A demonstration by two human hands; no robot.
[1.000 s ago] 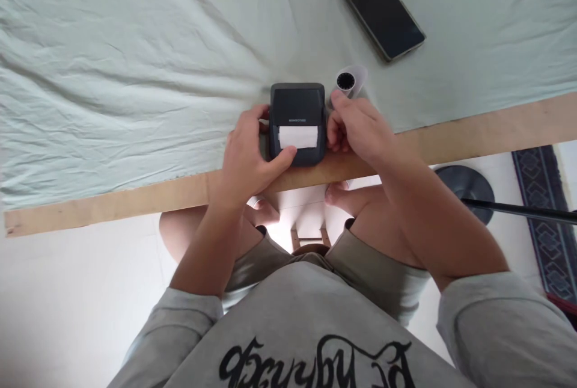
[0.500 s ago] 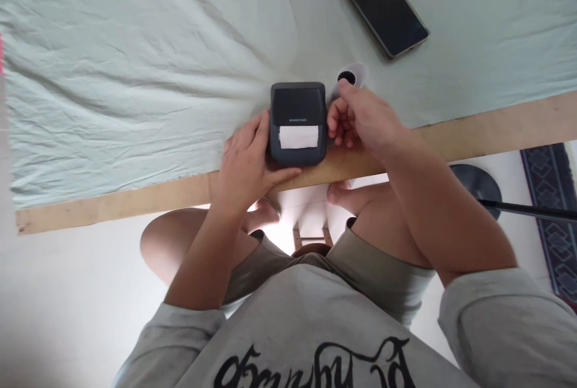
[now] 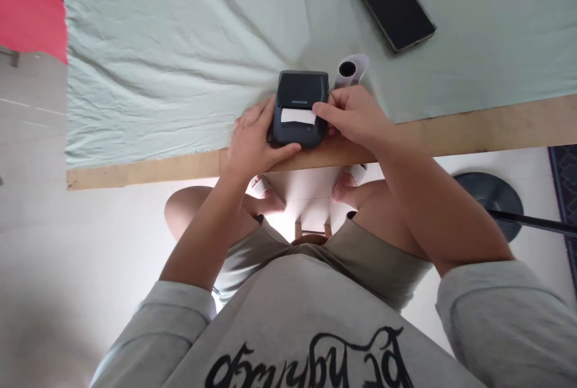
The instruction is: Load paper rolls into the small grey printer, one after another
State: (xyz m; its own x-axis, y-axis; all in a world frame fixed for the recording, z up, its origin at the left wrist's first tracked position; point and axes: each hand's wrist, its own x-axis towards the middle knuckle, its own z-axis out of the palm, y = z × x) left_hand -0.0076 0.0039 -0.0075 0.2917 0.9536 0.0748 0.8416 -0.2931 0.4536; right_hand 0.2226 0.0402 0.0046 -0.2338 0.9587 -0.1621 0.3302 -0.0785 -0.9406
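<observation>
A dark, boxy label printer (image 3: pixel 302 88) sits at the front edge of the cloth-covered table, with a white paper label (image 3: pixel 295 115) sticking out of its slot. Along the printer's left side lie the fingers of my left hand (image 3: pixel 252 138), its thumb across the front lower corner, holding it steady. My right hand (image 3: pixel 356 114) is closed at the printer's right side, thumb tip on the right end of the label; its other fingers are curled and partly hidden. Just behind that hand lies a small whitish roll (image 3: pixel 359 65) with a black round centre.
A black phone (image 3: pixel 396 9) in a clear case lies farther back on the pale green cloth (image 3: pixel 202 33). A wooden edge (image 3: pixel 487 129) runs along the table front. Below right is a round black stand base (image 3: pixel 489 201) with a pole; red material (image 3: pixel 31 9) shows at far left.
My right hand has moved left from beside the roll onto the right end of the label, uncovering the roll's dark centre. My left hand stays on the printer. The view has shifted.
</observation>
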